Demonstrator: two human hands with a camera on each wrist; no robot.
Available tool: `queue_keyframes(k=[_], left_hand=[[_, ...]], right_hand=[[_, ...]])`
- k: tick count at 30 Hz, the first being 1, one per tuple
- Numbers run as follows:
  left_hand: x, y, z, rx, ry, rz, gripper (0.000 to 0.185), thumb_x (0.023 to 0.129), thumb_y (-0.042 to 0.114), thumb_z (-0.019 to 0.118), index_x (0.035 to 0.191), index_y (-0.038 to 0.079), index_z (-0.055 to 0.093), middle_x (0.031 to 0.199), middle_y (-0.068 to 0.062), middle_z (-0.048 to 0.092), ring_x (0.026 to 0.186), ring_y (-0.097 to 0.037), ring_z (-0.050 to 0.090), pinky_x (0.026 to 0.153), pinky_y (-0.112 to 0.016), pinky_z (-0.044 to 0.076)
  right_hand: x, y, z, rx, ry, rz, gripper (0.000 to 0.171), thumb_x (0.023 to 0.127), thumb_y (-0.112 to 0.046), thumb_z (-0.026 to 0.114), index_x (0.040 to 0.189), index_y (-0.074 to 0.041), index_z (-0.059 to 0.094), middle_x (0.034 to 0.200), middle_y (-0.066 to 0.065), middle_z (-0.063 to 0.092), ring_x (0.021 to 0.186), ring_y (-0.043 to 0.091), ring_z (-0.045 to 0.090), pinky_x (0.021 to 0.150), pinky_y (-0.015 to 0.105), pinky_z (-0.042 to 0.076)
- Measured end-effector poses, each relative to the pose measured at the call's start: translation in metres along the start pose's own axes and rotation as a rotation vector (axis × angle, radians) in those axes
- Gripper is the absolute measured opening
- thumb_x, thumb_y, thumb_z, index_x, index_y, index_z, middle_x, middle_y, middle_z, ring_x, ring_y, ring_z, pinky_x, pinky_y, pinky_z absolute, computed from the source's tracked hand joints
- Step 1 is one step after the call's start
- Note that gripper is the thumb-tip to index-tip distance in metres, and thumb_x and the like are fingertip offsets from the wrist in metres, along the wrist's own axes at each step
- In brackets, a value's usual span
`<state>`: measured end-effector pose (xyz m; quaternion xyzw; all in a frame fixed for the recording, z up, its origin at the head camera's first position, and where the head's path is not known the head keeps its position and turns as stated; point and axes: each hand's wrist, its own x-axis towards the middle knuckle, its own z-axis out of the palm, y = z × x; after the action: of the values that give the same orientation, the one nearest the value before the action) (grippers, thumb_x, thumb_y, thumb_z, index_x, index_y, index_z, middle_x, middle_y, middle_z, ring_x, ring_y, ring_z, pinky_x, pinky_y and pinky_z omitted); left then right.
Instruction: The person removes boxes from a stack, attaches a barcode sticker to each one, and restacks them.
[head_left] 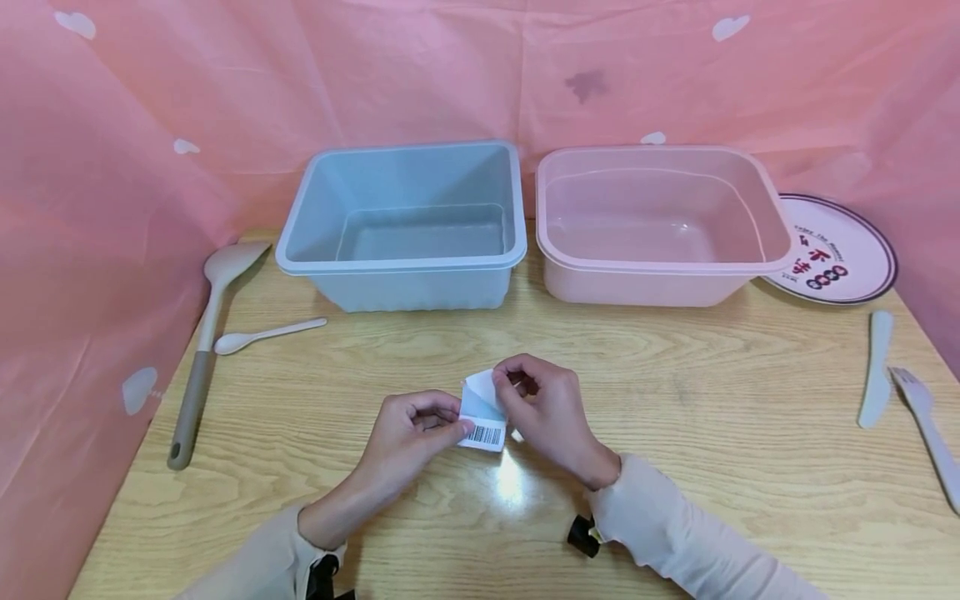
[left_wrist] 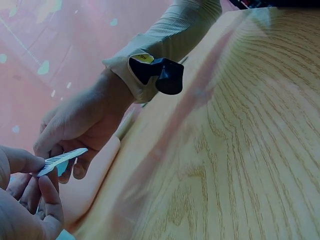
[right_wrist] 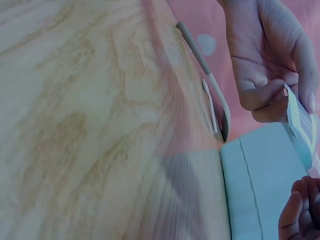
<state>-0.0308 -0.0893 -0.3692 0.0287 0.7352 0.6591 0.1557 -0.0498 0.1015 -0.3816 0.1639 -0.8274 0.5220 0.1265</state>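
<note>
1. Sticker [head_left: 483, 414] in the head view: a small white label with a pale blue patch and a black barcode along its lower edge, its top corner peeled and folded over. It is held just above the desk [head_left: 675, 392], near the middle of the front edge. The left hand [head_left: 412, 429] pinches its lower left corner between thumb and forefinger, the other fingers curled under. The right hand [head_left: 547, 408] pinches the peeled upper flap, knuckles up. Both wrists come in from the front edge in cream sleeves. Toward the back edge stand a blue tub [head_left: 405, 225] and a pink tub [head_left: 660, 225]; a plate [head_left: 840, 250] at the back right corner carries writing too small to read.

2. Left wrist view: the sticker [left_wrist: 62, 160] shows edge-on, a thin white strip with dark barcode lines. The right hand [left_wrist: 80, 130] grips it from above; the left hand's fingers [left_wrist: 50, 200] curl below it.

3. Right wrist view: the sticker [right_wrist: 300, 122] hangs edge-on, printed lines faint and unreadable. The left hand [right_wrist: 270, 65] nips its top with curled fingers; the right hand's fingertips [right_wrist: 300, 210] show at the lower corner.
</note>
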Motion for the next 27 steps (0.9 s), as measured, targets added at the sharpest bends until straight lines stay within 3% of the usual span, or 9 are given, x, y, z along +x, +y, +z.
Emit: queue_keyframes(k=[8,18,23,27], left_hand=[[0.0,-0.001,0.003,-0.011,0.028,-0.023,0.017,0.079,-0.004,0.073,0.095,-0.008,0.069,0.09,-0.015,0.068,0.081,-0.013,0.065,0.073,-0.02,0.056],[-0.001,-0.003,0.004,-0.029,0.004,-0.031,0.019,0.081,-0.004,0.071,0.098,-0.009,0.066,0.091,-0.015,0.065,0.08,-0.012,0.065,0.071,-0.02,0.056],[0.0,-0.011,0.005,0.017,-0.025,-0.05,0.019,0.08,-0.003,0.072,0.098,-0.008,0.067,0.09,-0.016,0.065,0.079,-0.014,0.064,0.07,-0.019,0.055],[0.003,-0.021,0.008,0.116,-0.022,-0.065,0.017,0.078,0.0,0.074,0.094,-0.004,0.069,0.085,-0.012,0.066,0.075,-0.015,0.063,0.066,-0.019,0.053]], right_hand=[[0.006,0.004,-0.007,-0.038,0.04,0.014,0.008,0.085,0.003,0.063,0.083,-0.001,0.069,0.075,0.008,0.07,0.064,0.01,0.059,0.055,0.02,0.051],[0.019,0.012,-0.017,-0.087,0.096,0.005,0.007,0.084,0.004,0.062,0.082,0.002,0.069,0.075,0.011,0.07,0.063,0.013,0.059,0.054,0.018,0.049],[0.021,0.014,-0.02,-0.098,0.112,-0.004,0.007,0.083,0.004,0.062,0.082,0.002,0.069,0.075,0.012,0.071,0.062,0.014,0.06,0.053,0.018,0.049],[0.021,0.014,-0.02,-0.093,0.098,-0.002,0.007,0.084,0.003,0.062,0.083,0.001,0.069,0.075,0.011,0.071,0.063,0.013,0.06,0.054,0.018,0.05]])
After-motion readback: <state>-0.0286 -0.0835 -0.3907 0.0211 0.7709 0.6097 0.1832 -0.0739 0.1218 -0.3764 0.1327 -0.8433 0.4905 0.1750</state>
